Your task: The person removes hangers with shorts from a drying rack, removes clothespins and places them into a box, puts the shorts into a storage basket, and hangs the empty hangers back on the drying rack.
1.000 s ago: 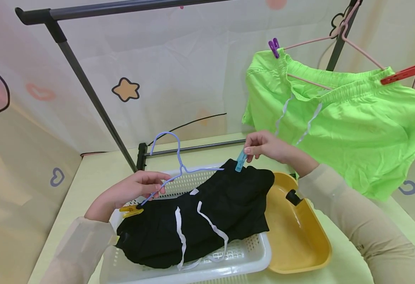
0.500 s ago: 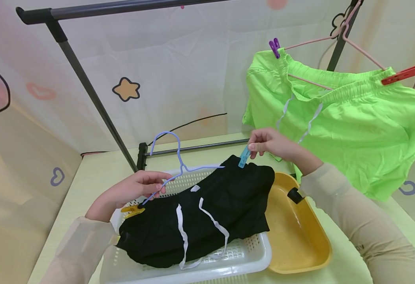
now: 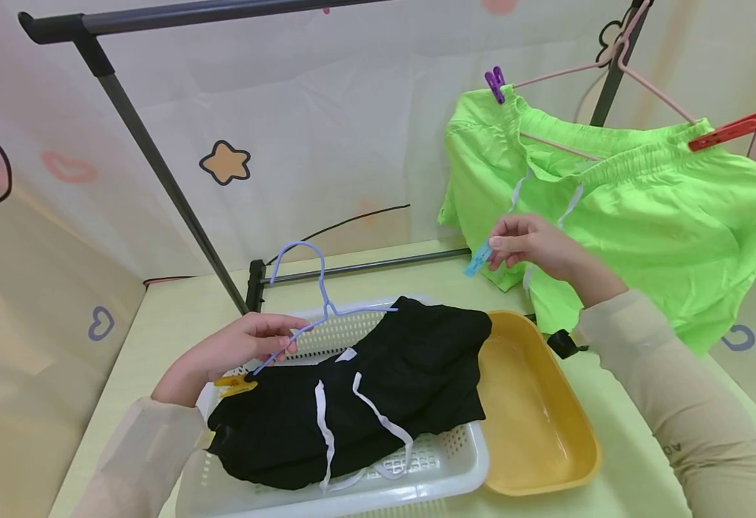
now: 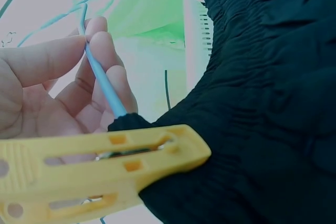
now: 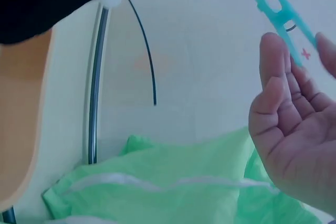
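Matt cloth shorts (image 3: 350, 410), smooth plastic clothespin (image 3: 478, 260), glossy plastic basin (image 3: 533, 410)

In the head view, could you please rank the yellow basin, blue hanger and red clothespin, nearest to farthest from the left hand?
1. Blue hanger, in the left hand.
2. Yellow basin, to its right.
3. Red clothespin, upper right.

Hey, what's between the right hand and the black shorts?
In the head view, the right hand pinches a blue clothespin; then an open gap precedes the black shorts.
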Demonstrator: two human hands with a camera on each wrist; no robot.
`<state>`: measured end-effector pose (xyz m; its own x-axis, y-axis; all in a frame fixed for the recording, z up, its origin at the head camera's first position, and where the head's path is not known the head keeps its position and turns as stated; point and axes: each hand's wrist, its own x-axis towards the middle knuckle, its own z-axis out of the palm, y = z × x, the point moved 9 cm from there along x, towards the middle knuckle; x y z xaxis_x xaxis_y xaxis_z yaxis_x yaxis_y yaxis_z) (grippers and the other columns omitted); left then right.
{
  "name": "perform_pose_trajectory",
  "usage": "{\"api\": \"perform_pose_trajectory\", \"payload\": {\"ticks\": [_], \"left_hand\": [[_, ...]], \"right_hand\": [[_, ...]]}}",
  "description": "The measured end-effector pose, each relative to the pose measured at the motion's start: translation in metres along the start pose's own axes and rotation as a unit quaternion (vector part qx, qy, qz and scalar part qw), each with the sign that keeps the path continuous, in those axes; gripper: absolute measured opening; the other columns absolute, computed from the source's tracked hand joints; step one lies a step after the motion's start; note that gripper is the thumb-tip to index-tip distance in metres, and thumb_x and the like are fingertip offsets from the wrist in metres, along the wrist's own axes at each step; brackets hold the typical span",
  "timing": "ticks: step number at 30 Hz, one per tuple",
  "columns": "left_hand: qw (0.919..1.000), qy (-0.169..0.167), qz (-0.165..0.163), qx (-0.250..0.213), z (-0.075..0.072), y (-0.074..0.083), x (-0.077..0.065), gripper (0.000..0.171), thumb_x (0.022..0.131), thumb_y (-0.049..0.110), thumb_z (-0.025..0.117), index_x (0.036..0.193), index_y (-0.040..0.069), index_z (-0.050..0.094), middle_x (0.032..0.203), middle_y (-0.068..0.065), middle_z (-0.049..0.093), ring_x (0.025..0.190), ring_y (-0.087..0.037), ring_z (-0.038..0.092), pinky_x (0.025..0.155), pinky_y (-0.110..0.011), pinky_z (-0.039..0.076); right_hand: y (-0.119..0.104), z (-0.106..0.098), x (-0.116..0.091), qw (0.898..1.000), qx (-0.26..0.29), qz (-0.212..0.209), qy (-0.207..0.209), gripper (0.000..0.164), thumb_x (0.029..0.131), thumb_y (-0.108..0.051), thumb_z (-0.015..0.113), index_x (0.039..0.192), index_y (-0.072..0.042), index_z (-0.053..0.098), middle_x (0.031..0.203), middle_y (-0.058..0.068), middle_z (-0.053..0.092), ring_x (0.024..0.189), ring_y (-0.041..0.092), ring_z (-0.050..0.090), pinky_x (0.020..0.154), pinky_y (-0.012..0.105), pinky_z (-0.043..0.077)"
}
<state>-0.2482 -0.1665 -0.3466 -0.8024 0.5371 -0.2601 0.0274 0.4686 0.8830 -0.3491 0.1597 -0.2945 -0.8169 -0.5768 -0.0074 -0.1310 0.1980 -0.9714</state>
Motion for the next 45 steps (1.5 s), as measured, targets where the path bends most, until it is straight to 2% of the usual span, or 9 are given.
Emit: {"api": "perform_pose_trajectory", "payload": {"ticks": [7,16,25,37,41,45], "left_hand": [[0.9997,0.021,-0.001,0.01,-0.004,0.001,0.0,0.037,0.092,0.012,0.046,0.126,-0.001,0.045,0.084,-0.004,0.056,0.075,-0.018,0.051,0.063,-0.026,0.043],[0.9987,0.045,-0.004,0.023,-0.009,0.003,0.0,0.036,0.09,0.012,0.048,0.123,-0.001,0.047,0.092,-0.013,0.056,0.079,-0.02,0.051,0.068,-0.029,0.046],[0.9982,0.054,0.008,0.026,-0.013,0.009,-0.002,0.035,0.09,0.011,0.049,0.122,-0.001,0.048,0.086,-0.005,0.057,0.077,-0.02,0.052,0.067,-0.028,0.046],[0.9973,0.071,0.005,0.021,-0.02,0.014,-0.006,0.037,0.089,0.011,0.05,0.124,-0.002,0.046,0.089,-0.008,0.056,0.077,-0.018,0.051,0.066,-0.026,0.045],[0.9968,0.078,-0.001,0.02,-0.023,0.012,-0.007,0.038,0.089,0.012,0.051,0.124,-0.001,0.047,0.089,-0.004,0.057,0.078,-0.021,0.052,0.066,-0.025,0.045],[0.9966,0.081,-0.001,0.018,-0.024,0.012,-0.008,0.038,0.089,0.012,0.051,0.124,-0.002,0.046,0.09,-0.007,0.056,0.079,-0.021,0.051,0.067,-0.025,0.046]], "right_hand": [[0.019,-0.003,-0.005,0.997,0.019,0.071,-0.015,0.007,0.089,-0.015,0.051,0.085,-0.011,0.054,0.076,-0.003,0.066,0.073,0.013,0.064,0.061,0.025,0.047],[0.049,-0.006,-0.009,0.991,-0.007,0.132,-0.014,0.011,0.089,-0.018,0.051,0.09,-0.008,0.045,0.081,-0.002,0.061,0.079,0.017,0.064,0.065,0.028,0.049],[0.075,-0.01,-0.015,0.984,-0.035,0.172,-0.005,0.023,0.088,-0.023,0.054,0.096,-0.006,0.042,0.078,-0.002,0.062,0.075,0.02,0.064,0.065,0.031,0.05],[0.098,-0.003,-0.023,0.972,-0.095,0.212,-0.012,0.033,0.085,-0.028,0.057,0.099,-0.002,0.041,0.076,0.002,0.063,0.076,0.027,0.064,0.062,0.033,0.049],[0.105,0.001,-0.024,0.968,-0.116,0.222,-0.019,0.033,0.084,-0.028,0.058,0.098,-0.002,0.043,0.071,0.002,0.062,0.07,0.024,0.062,0.058,0.029,0.048],[0.113,0.006,-0.024,0.963,-0.129,0.233,-0.031,0.028,0.084,-0.025,0.057,0.095,-0.002,0.046,0.067,0.003,0.062,0.06,0.017,0.058,0.053,0.025,0.045]]}}
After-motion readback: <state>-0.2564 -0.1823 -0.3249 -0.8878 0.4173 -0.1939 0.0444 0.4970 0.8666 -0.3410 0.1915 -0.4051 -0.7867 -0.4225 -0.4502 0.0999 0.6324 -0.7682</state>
